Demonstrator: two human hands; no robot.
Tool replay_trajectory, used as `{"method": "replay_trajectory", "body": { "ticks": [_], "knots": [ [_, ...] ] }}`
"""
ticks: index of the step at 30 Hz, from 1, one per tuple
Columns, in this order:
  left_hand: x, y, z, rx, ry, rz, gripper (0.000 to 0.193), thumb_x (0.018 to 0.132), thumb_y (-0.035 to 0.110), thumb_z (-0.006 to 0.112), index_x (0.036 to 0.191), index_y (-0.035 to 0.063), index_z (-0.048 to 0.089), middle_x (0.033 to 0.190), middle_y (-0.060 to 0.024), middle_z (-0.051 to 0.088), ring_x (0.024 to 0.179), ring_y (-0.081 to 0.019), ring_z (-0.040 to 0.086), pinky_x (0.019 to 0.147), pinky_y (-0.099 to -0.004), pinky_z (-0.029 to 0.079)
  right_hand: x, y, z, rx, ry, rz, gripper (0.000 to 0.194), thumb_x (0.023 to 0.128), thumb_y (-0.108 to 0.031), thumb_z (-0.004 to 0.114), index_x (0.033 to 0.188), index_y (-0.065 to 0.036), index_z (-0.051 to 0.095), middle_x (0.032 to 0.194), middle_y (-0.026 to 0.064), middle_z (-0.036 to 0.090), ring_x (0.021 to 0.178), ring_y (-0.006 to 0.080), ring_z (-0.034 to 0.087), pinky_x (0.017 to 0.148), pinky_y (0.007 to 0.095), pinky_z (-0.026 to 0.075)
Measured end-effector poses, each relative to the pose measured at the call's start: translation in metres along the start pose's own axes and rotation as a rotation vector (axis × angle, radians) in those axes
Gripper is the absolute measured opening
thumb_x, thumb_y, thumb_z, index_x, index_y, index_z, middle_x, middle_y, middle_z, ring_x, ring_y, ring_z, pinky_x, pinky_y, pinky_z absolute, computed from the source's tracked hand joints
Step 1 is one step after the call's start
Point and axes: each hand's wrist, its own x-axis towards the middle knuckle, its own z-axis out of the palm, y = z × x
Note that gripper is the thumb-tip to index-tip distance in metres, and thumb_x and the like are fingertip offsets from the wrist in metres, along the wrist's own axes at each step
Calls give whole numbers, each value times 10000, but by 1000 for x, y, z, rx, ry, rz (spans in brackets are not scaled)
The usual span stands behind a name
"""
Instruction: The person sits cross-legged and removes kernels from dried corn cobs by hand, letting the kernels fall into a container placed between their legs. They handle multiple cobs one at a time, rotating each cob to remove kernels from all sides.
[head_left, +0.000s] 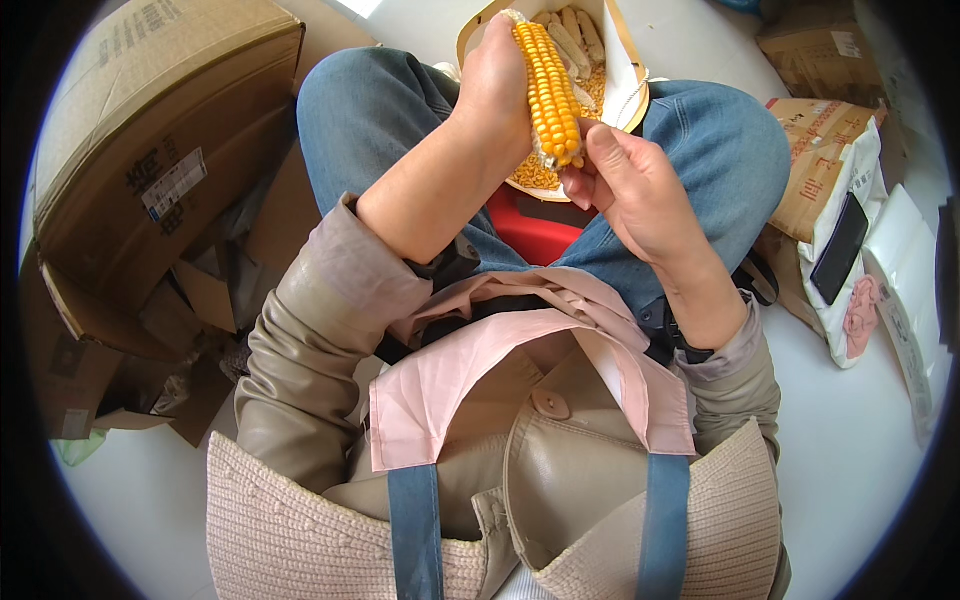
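A dried ear of yellow corn (551, 86) slants over an open container, its kernels mostly in place on the side that shows. My left hand (495, 79) is closed around the ear from the left. At the ear's lower end, my right hand (622, 176) touches the kernels with its fingertips, thumb raised; whether a loose kernel is between the fingers cannot be told. Below the hands, the white-lined container (626, 67) holds bare corn cobs (570, 49) at the back and loose yellow kernels (534, 174) on its bottom. Part of its inside is hidden by my hands and the ear.
Large cardboard boxes (172, 112) stand at the left, one with open flaps. At the right, a black phone (840, 247) lies on a white and brown package (817, 161), with a pink cloth (861, 315) beside it. Something red (532, 232) shows between my legs, under the container's near edge.
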Motion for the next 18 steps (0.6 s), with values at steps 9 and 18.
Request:
{"method": "replay_trajectory", "body": {
  "ticks": [9, 18],
  "knots": [
    [1, 0, 0, 0, 6, 1, 396, 985, 315, 275, 913, -18, 477, 760, -120, 510, 663, -221, 524, 627, -339, 500, -2, -3, 6, -128, 68, 3, 456, 957, -303, 545, 1243, 48, 501, 787, 5, 553, 667, 61, 466, 616, 180, 403],
    [-9, 2, 6, 12, 69, 10, 397, 987, 329, 277, 982, -7, 488, 800, -149, 562, 677, -240, 557, 635, -369, 507, -6, -6, 11, -350, 49, -52, 323, 946, -247, 577, 1119, 23, 533, 803, -19, 528, 709, 43, 470, 653, 182, 432]
  ]
}}
